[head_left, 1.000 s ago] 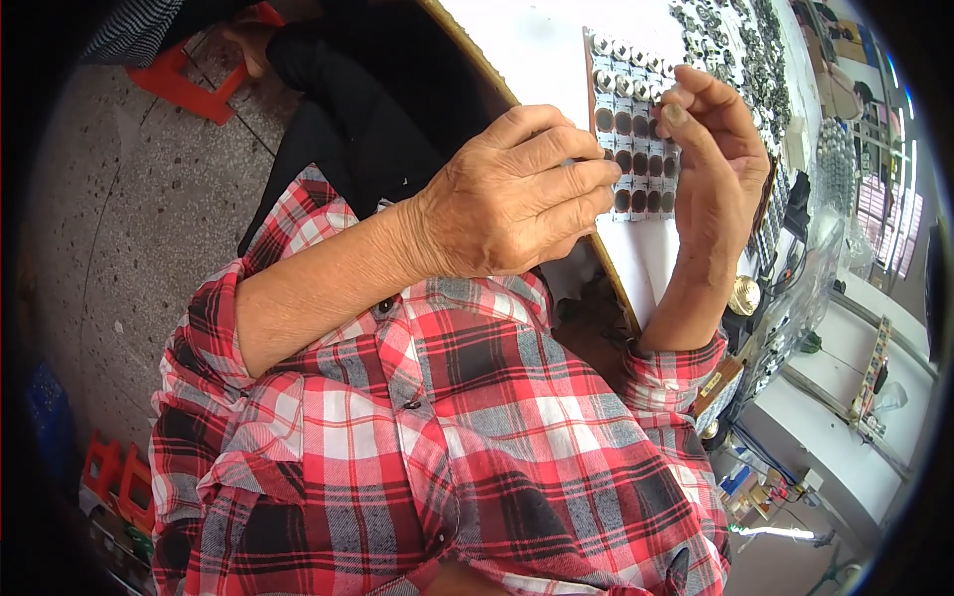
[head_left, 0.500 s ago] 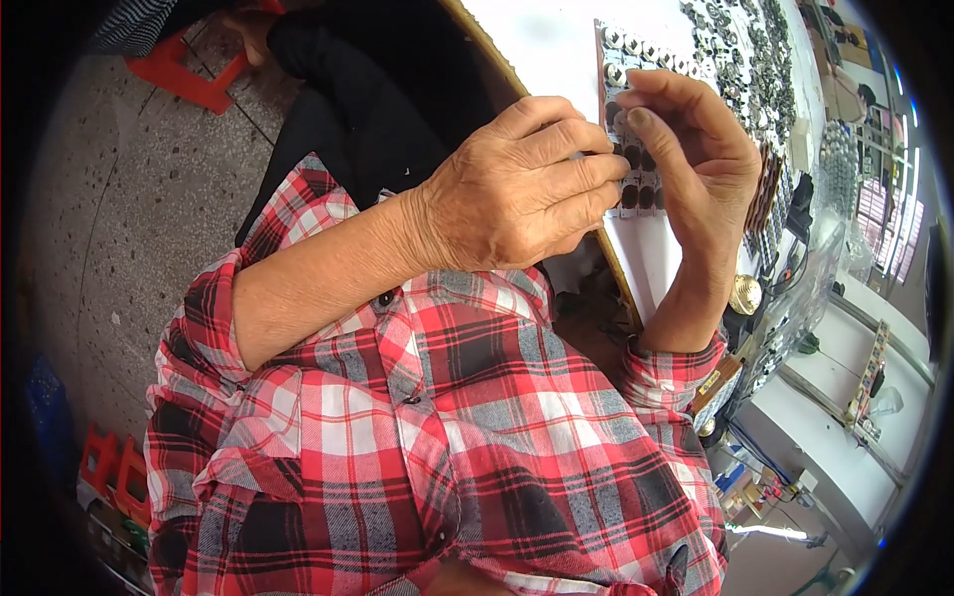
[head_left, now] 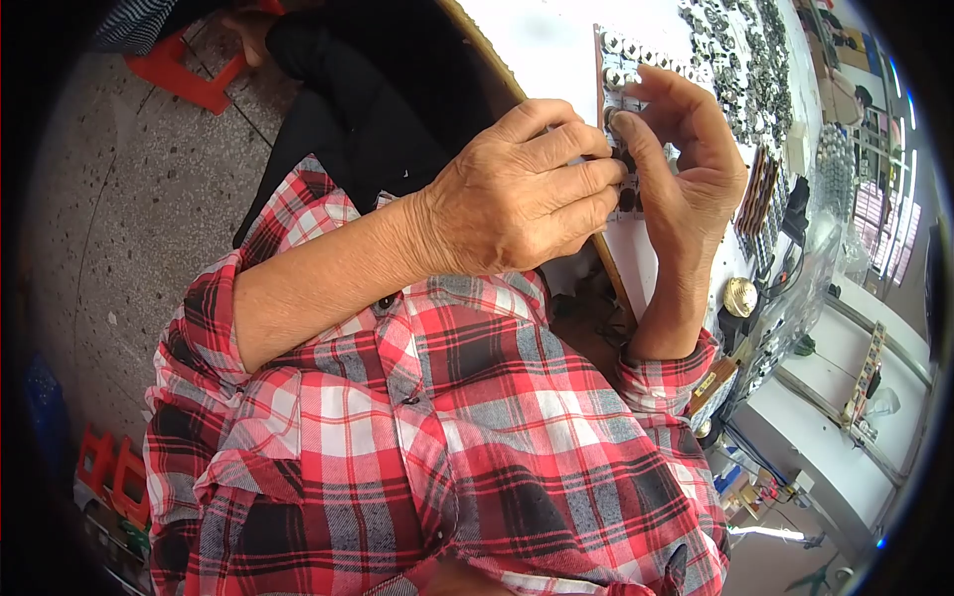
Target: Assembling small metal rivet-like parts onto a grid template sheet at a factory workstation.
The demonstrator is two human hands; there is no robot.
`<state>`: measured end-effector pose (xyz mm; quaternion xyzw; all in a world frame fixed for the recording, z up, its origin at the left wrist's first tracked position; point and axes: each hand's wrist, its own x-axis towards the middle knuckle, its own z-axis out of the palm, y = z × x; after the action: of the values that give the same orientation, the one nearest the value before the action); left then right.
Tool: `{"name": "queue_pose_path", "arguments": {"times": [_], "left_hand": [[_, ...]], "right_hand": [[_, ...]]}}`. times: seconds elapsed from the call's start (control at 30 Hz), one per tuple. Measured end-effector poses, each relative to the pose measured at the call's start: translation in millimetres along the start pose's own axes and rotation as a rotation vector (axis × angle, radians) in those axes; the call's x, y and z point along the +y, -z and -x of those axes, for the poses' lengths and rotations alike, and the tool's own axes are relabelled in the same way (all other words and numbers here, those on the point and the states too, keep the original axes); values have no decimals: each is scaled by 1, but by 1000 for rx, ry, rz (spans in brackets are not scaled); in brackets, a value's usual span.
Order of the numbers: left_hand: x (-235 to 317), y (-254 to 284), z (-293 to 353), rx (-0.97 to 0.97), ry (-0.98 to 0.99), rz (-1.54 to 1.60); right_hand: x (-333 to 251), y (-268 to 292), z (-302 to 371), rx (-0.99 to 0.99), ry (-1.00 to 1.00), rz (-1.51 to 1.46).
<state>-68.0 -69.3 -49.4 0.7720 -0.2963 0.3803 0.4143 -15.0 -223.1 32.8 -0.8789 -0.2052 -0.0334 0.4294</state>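
Observation:
A board (head_left: 598,60) with rows of small round pieces lies along the edge of the white table, under my hands. White-topped pieces (head_left: 613,45) fill its far rows; dark round pieces (head_left: 627,199) show nearer me. My left hand (head_left: 527,189) is over the board's left side, back up, fingers curled together. Its fingertips are partly hidden, and I cannot make out what they pinch. Opposite it, my right hand (head_left: 696,164) is curved with thumb and forefinger apart. The thumb tip is at a dark round piece (head_left: 610,116) on the board.
Many small metal and black parts (head_left: 735,60) cover the far right of the table (head_left: 537,45). Brown strips (head_left: 758,189) and a brass-coloured dome (head_left: 740,296) are right of my right arm. Red stools (head_left: 189,74) stand on the speckled floor at left.
My right hand has shifted slightly left and toward me, its thumb now lower beside a dark round piece. The left hand has barely moved.

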Motion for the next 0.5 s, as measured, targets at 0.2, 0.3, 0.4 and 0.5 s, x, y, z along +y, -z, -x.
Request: {"name": "queue_pose_path", "arguments": {"times": [0.2, 0.3, 0.4, 0.5], "left_hand": [[1, 0, -1, -4, 4, -9], [3, -1, -2, -9, 18, -16], [7, -1, -3, -8, 33, -5], [7, 3, -6, -23, 38, -1]], "right_hand": [[6, 2, 1, 24, 6, -9], [6, 4, 1, -4, 14, -11], [0, 6, 4, -39, 3, 11], [0, 5, 6, -48, 23, 61]]}}
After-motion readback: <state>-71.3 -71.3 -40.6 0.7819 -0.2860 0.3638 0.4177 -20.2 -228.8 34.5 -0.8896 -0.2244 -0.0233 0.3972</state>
